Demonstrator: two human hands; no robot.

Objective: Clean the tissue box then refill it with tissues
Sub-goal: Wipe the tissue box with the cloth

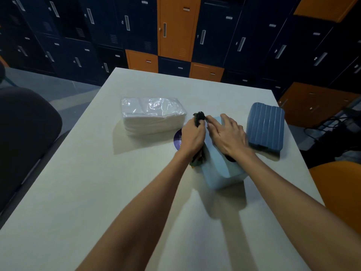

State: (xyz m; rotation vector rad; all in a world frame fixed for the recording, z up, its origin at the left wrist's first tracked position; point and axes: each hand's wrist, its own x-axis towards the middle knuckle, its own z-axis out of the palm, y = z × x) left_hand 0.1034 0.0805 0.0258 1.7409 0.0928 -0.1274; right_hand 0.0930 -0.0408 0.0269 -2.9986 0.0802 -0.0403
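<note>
Head view shows a light blue, smooth-sided plastic tissue box (220,165) lying near the middle of the pale white table (97,192), which serves as the landmark for everything else. The left hand (192,136) is closed in a fist around a dark, crumpled cleaning cloth (199,117), one tuft poking out above the fingers and more of it trailing below the wrist against the box's left side. The right hand (228,137) lies flat on top of the box with fingers spread and slightly bent, pressing down and gripping nothing.

Just to the right of the box lies a darker blue ribbed plastic lid (265,130), apart from it, so the box seems to be open for wiping. Left of the box and further back sits a clear-wrapped white stack of tissues (152,114), still sealed. A small dark round disc (177,140) peeks out beside the left hand.

The box looks light, stiff and rather slick, likely to slide under rubbing, so a flat steadying palm on top suits it. The tissue pack is soft and compressible; it is best taken by its long sides, as the film may slip.
</note>
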